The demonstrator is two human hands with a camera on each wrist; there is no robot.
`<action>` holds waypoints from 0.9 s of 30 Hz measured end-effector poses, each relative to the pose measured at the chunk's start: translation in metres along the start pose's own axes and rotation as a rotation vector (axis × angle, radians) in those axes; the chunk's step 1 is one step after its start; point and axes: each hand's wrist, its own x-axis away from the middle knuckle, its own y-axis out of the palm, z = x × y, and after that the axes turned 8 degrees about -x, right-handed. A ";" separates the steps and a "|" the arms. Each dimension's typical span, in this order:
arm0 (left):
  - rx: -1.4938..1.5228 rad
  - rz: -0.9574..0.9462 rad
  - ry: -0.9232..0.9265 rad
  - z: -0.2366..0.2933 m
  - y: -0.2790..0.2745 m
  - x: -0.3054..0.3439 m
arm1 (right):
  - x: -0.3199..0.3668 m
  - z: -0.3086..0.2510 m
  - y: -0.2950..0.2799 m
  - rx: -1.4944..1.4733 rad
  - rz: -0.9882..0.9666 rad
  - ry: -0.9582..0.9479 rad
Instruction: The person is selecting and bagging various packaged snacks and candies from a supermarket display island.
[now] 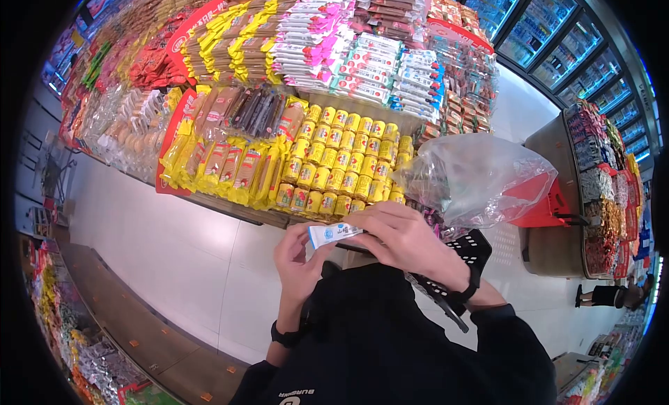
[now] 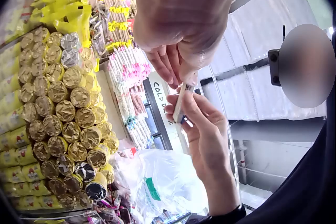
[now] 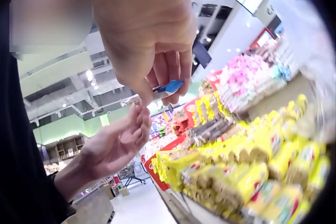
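Right here in front of the dark top, holding a small white-and-blue packet [image 1: 334, 234] between two nearly closed grips. Pinching towards its left end with the left hand [image 1: 298, 266], thumb on the near side; covering its right end with the fingers of the right hand [image 1: 414, 241]. Running crosswise from grip to grip along the long axis, with the right end tipped slightly outward. Equally near to either hand, really, being in contact with both, though showing more at the left grip. Can't tell how far it reaches under the right fingers, or quite where the fingertips press behind it. Too small to read, too, in its printing. Just beyond the grips now, passing rows of yellow tubs [image 1: 341, 151]; out past the right grip, reaching a clear plastic bag [image 1: 481, 175], hard to see into through the glare, partly in front of a red basket [image 1: 533, 203]. Farther out again on the right, coming to lit glass-door coolers [image 1: 557, 46], cut off at the dark rim of the head view.
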 end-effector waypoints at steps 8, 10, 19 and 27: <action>-0.020 -0.010 -0.003 -0.004 -0.003 -0.001 | -0.090 0.019 -0.171 0.754 0.004 -0.155; -0.036 -0.006 -0.013 -0.002 -0.004 0.001 | -0.106 0.064 -0.197 0.789 -0.062 0.032; -0.033 0.118 -0.098 0.007 -0.016 0.010 | -0.124 0.207 -0.192 0.773 -0.397 0.236; -0.055 0.153 -0.137 0.007 -0.016 0.007 | -0.123 0.226 -0.178 0.586 -0.403 0.241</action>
